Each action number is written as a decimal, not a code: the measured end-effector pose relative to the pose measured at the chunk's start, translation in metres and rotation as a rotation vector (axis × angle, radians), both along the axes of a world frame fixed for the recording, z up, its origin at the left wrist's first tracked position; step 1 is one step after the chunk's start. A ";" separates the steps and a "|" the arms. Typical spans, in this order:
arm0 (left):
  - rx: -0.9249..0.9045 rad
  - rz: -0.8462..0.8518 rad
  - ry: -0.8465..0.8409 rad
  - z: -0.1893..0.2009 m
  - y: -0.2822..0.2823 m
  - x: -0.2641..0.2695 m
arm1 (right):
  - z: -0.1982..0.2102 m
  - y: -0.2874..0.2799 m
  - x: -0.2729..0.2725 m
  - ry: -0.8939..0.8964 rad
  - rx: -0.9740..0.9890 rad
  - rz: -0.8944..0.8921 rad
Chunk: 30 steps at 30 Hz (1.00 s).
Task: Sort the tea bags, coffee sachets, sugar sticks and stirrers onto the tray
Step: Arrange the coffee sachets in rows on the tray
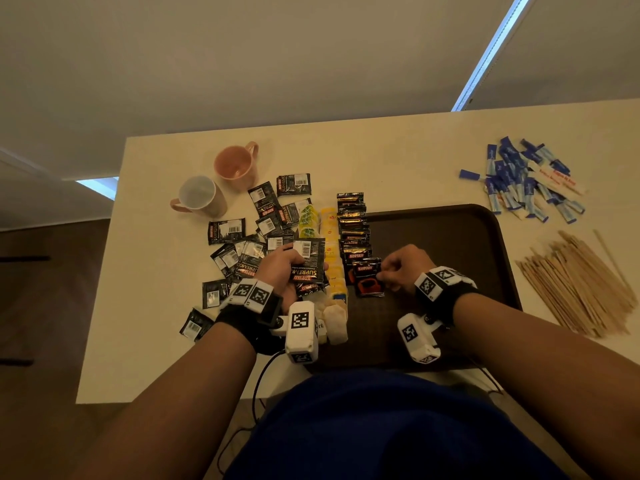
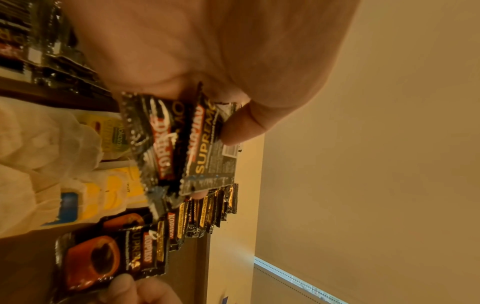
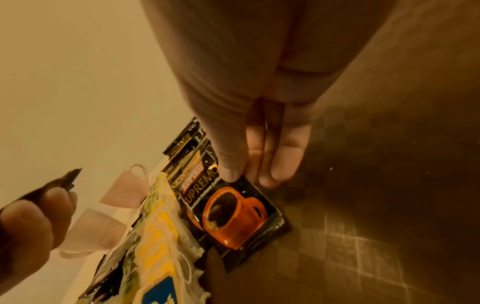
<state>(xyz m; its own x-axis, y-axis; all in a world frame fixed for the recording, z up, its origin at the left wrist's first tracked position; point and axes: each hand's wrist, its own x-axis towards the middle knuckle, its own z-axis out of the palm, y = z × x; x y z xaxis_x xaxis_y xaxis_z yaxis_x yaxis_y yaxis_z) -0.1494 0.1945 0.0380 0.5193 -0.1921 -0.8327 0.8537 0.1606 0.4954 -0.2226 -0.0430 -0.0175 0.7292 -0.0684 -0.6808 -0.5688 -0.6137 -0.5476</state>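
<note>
Left hand (image 1: 280, 268) grips spare Kopiko sachets (image 1: 309, 261); right hand (image 1: 403, 268) pinches one sachet (image 1: 369, 280) on the tray (image 1: 450, 237). Recommend overlapping it squarely at the row's (image 1: 353, 223) six-o'clock end.

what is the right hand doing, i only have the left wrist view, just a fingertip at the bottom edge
Observer: The right hand pinches the nearest sachet of the coffee row on the tray.
Operator: any sugar on the tray yet
Observer: No. The sugar sticks lie piled on the table, beyond the tray's far right corner.
Operator: and stirrers
Observer: The stirrers lie heaped on the table, right of the tray.
</note>
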 end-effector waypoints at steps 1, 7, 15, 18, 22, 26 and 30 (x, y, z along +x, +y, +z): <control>0.005 0.003 0.003 0.000 0.000 0.000 | -0.002 0.002 0.001 -0.002 -0.009 -0.002; 0.019 0.017 -0.003 -0.001 0.000 0.000 | -0.006 0.012 0.007 -0.009 -0.052 -0.036; 0.013 0.017 0.006 -0.003 0.002 -0.002 | -0.003 0.015 0.008 -0.023 -0.131 0.007; 0.011 0.025 0.010 -0.003 0.002 -0.003 | -0.002 0.015 0.006 -0.020 -0.129 0.007; -0.017 -0.003 0.008 -0.002 0.003 -0.006 | 0.000 0.015 0.004 -0.021 -0.144 0.022; -0.004 0.004 0.004 -0.001 0.003 -0.007 | 0.008 0.009 0.003 -0.069 -0.158 0.021; 0.013 -0.049 -0.019 0.000 0.001 -0.007 | 0.025 0.006 0.011 -0.255 -0.197 0.077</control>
<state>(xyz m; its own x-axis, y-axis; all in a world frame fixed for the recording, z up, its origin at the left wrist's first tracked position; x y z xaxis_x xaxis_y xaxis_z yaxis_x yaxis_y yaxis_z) -0.1568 0.1950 0.0379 0.5252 -0.2065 -0.8255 0.8509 0.1124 0.5132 -0.2118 -0.0371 0.0079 0.8827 -0.1193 -0.4546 -0.3768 -0.7579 -0.5326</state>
